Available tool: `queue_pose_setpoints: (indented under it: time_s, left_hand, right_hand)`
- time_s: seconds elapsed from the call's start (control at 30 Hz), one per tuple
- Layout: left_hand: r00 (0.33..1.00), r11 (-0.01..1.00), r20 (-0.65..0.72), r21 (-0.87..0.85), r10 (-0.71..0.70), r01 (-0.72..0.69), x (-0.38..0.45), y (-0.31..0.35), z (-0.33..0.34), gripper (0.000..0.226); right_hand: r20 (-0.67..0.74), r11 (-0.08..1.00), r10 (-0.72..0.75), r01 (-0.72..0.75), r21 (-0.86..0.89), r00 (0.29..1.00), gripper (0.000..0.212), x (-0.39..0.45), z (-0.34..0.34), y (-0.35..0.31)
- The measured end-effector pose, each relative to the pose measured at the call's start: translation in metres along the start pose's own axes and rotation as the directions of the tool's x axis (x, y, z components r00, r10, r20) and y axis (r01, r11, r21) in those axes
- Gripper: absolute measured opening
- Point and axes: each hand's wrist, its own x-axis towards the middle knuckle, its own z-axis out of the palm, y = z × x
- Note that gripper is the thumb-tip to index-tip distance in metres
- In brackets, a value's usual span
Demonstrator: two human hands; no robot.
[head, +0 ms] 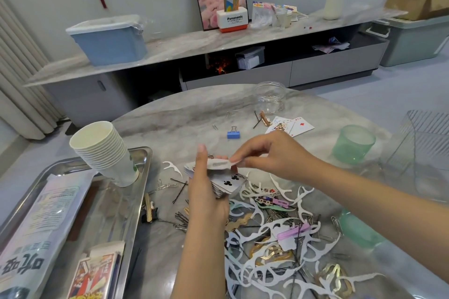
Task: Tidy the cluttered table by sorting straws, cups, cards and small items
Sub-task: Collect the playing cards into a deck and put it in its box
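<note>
Centre of frame: the left hand (206, 192) grips a thick deck of playing cards (227, 183), a club face showing, its long axis running toward lower right. The right hand (272, 153), directly above and right of the deck, pinches one blurred white card (220, 164) at its right edge, the card lying just over the deck top; judged, it is about to be laid on. Two loose playing cards (291, 126) lie on the grey marble table (179, 114) at upper right of the hands, nearer the right hand. One stack of white paper cups (104, 153) stands on the steel tray (143, 153) at left. One blue binder clip (233, 134); white floss picks (279, 245) too many to count.
</note>
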Motion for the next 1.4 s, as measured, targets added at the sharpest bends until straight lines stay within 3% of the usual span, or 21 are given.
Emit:
queue_pose_setpoints:
  time_s: [0.07, 0.1, 0.13, 0.2, 0.3, 0.4, 0.47, 0.6, 0.7, 0.8, 0.87, 0.93, 1.0, 1.13, 1.3, 1.4]
  left_hand:
    - [0.999, 0.999, -0.046, -0.044, -0.016, 0.014, 0.003, 0.0, 0.001, 0.013]
    - [0.998, 0.997, -0.066, -0.07, -0.016, 0.012, 0.005, -0.001, 0.0, 0.026]
    - [0.996, 0.996, -0.085, -0.086, -0.019, 0.011, 0.007, -0.002, 0.001, 0.035]
    - [0.995, 0.996, -0.102, -0.091, 0.0, -0.009, 0.008, -0.004, 0.001, 0.038]
    - [0.995, 0.996, -0.099, -0.086, 0.003, -0.012, 0.008, -0.009, 0.003, 0.036]
    - [0.996, 0.992, -0.089, -0.124, -0.013, 0.002, 0.008, -0.012, 0.005, 0.034]
    - [0.996, 0.993, -0.089, -0.119, -0.012, 0.001, 0.008, -0.012, 0.005, 0.034]
    - [0.996, 0.994, -0.093, -0.113, -0.013, 0.003, 0.008, -0.01, 0.004, 0.035]
    - [0.996, 0.994, -0.087, -0.111, -0.004, -0.005, 0.002, -0.007, 0.006, 0.036]
    - [0.997, 0.994, -0.075, -0.104, 0.011, -0.018, -0.001, -0.004, 0.006, 0.039]
    - [0.997, 0.995, -0.077, -0.099, 0.013, -0.02, -0.001, -0.004, 0.006, 0.04]
    - [0.997, 0.996, -0.073, -0.093, 0.012, -0.018, -0.001, -0.006, 0.007, 0.041]
    - [0.997, 0.996, -0.074, -0.089, 0.01, -0.017, 0.0, -0.008, 0.006, 0.041]
    - [0.996, 0.996, -0.091, -0.086, 0.006, -0.014, 0.002, -0.01, 0.005, 0.04]
    - [0.997, 0.996, -0.078, -0.084, 0.007, -0.014, -0.001, -0.011, 0.006, 0.04]
    - [0.997, 0.997, -0.07, -0.077, 0.012, -0.017, -0.001, -0.009, 0.006, 0.039]
  right_hand:
    - [0.168, 0.996, 0.04, -0.026, -0.086, 0.985, 0.026, 0.002, -0.007, 0.004]
    - [0.211, 0.989, 0.07, -0.04, -0.145, 0.975, 0.034, 0.005, -0.01, 0.008]
    - [0.192, 0.98, 0.101, -0.065, -0.187, 0.976, 0.041, 0.01, -0.014, 0.016]
    - [0.004, 0.947, 0.189, -0.181, -0.266, 0.982, 0.044, 0.021, -0.02, 0.039]
    - [-0.267, 0.757, 0.396, -0.477, -0.447, 0.879, 0.043, 0.042, -0.033, 0.087]
    - [-0.275, 0.518, 0.516, -0.551, -0.654, 0.811, 0.047, 0.047, -0.042, 0.116]
    - [-0.25, 0.457, 0.516, -0.51, -0.729, 0.819, 0.049, 0.042, -0.038, 0.118]
    - [-0.168, 0.433, 0.437, -0.371, -0.822, 0.883, 0.04, 0.014, -0.022, 0.087]
    - [-0.085, 0.45, 0.45, -0.308, -0.838, 0.889, 0.036, -0.008, -0.009, 0.062]
    - [-0.116, 0.507, 0.438, -0.352, -0.787, 0.891, 0.04, -0.006, -0.013, 0.049]
    - [-0.153, 0.47, 0.457, -0.384, -0.795, 0.876, 0.057, 0.001, -0.02, 0.051]
    - [-0.139, 0.434, 0.572, -0.442, -0.785, 0.808, 0.079, 0.006, -0.026, 0.055]
    - [-0.138, 0.421, 0.643, -0.498, -0.758, 0.754, 0.087, 0.009, -0.026, 0.059]
    - [-0.12, 0.482, 0.651, -0.531, -0.697, 0.75, 0.079, 0.01, -0.024, 0.064]
    - [-0.174, 0.39, 0.585, -0.463, -0.796, 0.792, 0.075, 0.012, -0.029, 0.064]
    - [-0.176, 0.438, 0.541, -0.454, -0.776, 0.822, 0.075, 0.008, -0.031, 0.067]
